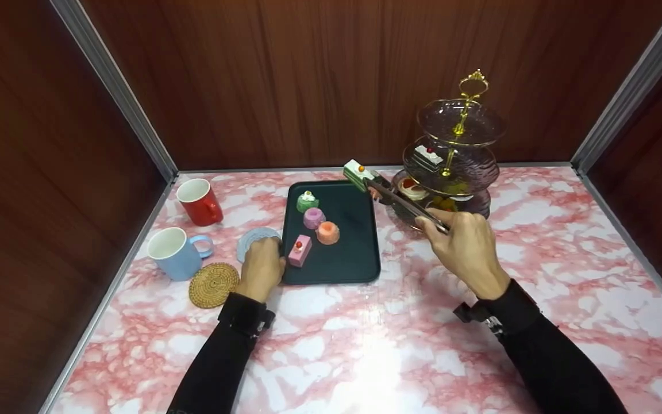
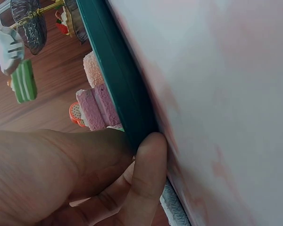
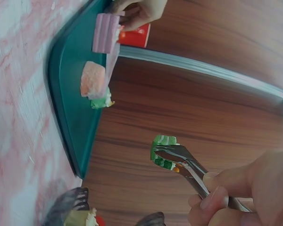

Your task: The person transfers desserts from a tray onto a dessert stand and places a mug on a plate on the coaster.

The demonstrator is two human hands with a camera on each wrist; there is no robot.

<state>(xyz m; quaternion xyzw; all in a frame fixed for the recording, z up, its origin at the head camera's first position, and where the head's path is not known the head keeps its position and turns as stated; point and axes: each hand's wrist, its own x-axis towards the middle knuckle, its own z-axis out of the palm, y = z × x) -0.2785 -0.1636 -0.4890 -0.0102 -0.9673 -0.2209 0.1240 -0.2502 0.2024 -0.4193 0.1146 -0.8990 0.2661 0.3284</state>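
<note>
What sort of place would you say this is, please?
Probably a small indoor booth staged for serving cakes: wood-look panels enclose a marbled tabletop with a tiered stand.

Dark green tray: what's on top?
The tray holds a round green cake, a purple cake, an orange cake and a pink cake; the surface beneath them is hidden.

No text, label, brand, number or sign can be read in any view. No lettering can be made out on the tongs point(image 1: 405, 203), tray point(image 1: 348, 261), red mug point(image 1: 203, 207) or blue mug point(image 1: 179, 259).
</note>
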